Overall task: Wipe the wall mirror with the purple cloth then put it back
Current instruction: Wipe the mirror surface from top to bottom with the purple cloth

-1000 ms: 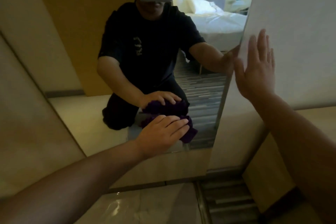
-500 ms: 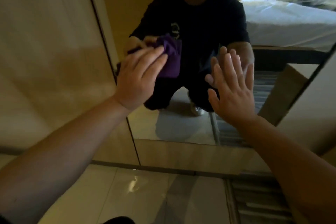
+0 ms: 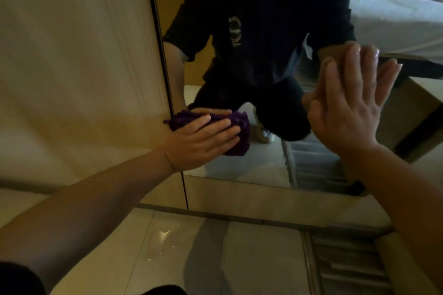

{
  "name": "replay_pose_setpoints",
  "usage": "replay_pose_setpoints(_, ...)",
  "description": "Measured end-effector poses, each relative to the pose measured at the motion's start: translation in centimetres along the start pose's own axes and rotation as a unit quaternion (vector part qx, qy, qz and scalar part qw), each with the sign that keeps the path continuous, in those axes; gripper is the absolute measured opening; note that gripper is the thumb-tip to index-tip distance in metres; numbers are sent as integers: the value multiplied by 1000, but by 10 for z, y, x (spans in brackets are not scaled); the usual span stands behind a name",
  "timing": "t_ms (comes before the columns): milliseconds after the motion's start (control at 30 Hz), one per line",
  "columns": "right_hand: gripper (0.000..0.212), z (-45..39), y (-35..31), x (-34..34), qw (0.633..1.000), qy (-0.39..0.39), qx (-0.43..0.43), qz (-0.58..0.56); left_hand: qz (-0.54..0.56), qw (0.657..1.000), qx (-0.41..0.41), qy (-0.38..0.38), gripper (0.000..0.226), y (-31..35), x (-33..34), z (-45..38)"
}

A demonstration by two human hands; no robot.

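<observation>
The wall mirror (image 3: 263, 170) fills the upper right of the view and reflects a crouching person in black. My left hand (image 3: 203, 141) presses the bunched purple cloth (image 3: 241, 134) flat against the glass near the mirror's lower left edge, fingers straight over it. My right hand (image 3: 347, 105) lies flat on the glass further right, fingers spread and straight, holding nothing. Most of the cloth is hidden under my left hand.
A beige wall panel (image 3: 79, 74) stands left of the mirror's dark frame edge (image 3: 163, 55). A glossy tiled floor (image 3: 167, 246) lies below, with a striped rug (image 3: 347, 263) at lower right. A white bed (image 3: 395, 14) shows in the reflection.
My left hand has slid the purple cloth down the glass, from chest height to near the mirror's bottom left. My right hand stays flat on the glass.
</observation>
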State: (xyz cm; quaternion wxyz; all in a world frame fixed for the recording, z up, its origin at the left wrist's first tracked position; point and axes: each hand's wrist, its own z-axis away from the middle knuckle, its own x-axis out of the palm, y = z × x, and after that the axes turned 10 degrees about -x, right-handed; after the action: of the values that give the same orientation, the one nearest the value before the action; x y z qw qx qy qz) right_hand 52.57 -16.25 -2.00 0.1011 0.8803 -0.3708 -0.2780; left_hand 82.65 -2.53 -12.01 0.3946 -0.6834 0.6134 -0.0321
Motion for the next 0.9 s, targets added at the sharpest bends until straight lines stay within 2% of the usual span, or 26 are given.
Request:
replay_pose_setpoints(67,70,0,1,1,1000,5,-11,3,0,1000,23,-3,44,21,15,28)
replay_pose_setpoints(167,73,3,2,4,999,17,-29,21,11,998,40,-54,46,53,28,68)
replay_pose_setpoints(367,74,-2,2,-3,999,4,-26,39,90,989,-10,-114,41,69,17,76)
replay_pose_setpoints(467,62,3,-8,-19,999,-41,7,-15,148,979,-40,-137,39,71,3,66)
replay_pose_setpoints(600,71,42,-19,-50,980,-185,39,-66,229,953,-124,-153,33,78,-19,43)
replay_pose_setpoints(700,70,83,-11,-59,971,-231,37,-40,226,961,-121,-102,34,67,-33,13)
replay_pose_setpoints(833,76,120,12,-41,960,-268,73,-16,189,968,-156,50,31,50,-50,-70)
replay_pose_setpoints(900,79,127,17,-30,963,-262,63,-20,147,969,-166,112,30,43,-49,-111)
